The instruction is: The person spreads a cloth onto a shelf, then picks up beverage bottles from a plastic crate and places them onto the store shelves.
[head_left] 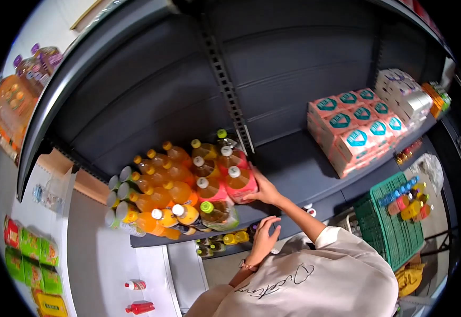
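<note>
My right hand (pixel 265 188) reaches to the shelf and is closed around the side of a white-capped drink bottle with a pink label (pixel 241 185). This bottle stands upright at the right front of a tight group. Beside it are another pink-labelled bottle (pixel 209 189) and a green-capped bottle (pixel 206 208). My left hand (pixel 265 236), with a watch on the wrist, hangs in front of the shelf edge, fingers apart and holding nothing. Rows of orange drink bottles (pixel 162 179) stand left of the pink-labelled ones.
Cans (pixel 117 198) line the group's left end. Pink tissue packs (pixel 355 127) are stacked farther right on the shelf (pixel 288 158). A green basket (pixel 373 227) with several bottles stands at the right. Lower shelves hold yellow bottles (pixel 236 238) and red bottles (pixel 139 307).
</note>
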